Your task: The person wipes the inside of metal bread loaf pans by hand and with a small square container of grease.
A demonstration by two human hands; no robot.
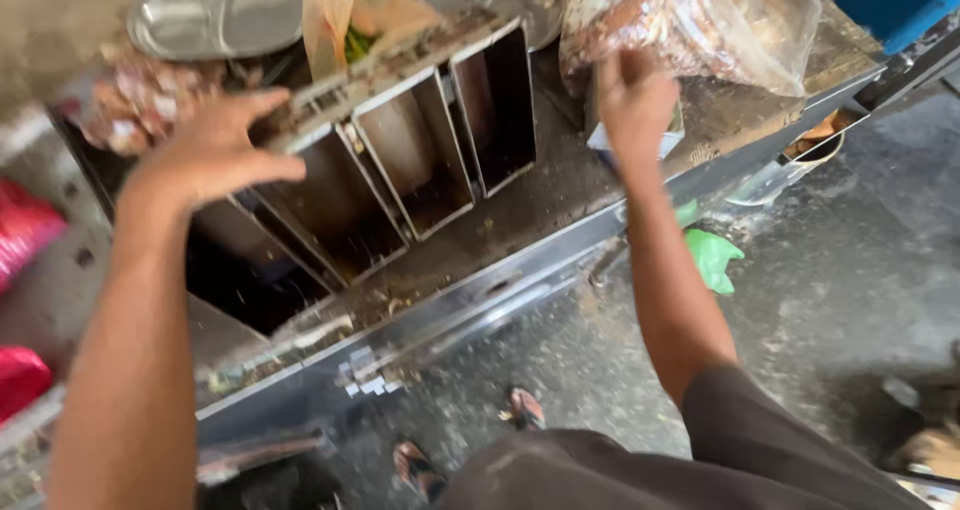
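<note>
— What are the hands at?
— Left hand (215,150) lies spread, fingers open, on the rim of the metal bins (400,160) sunk in the surface (560,205). Right hand (632,100) is at the clear bag of food (690,20); its fingers look curled, grip unclear.
— Next?
— Probably a firm hold on the bag.
— Obstacles?
— Steel trays (215,10) and a paper bag (355,20) crowd behind.
</note>
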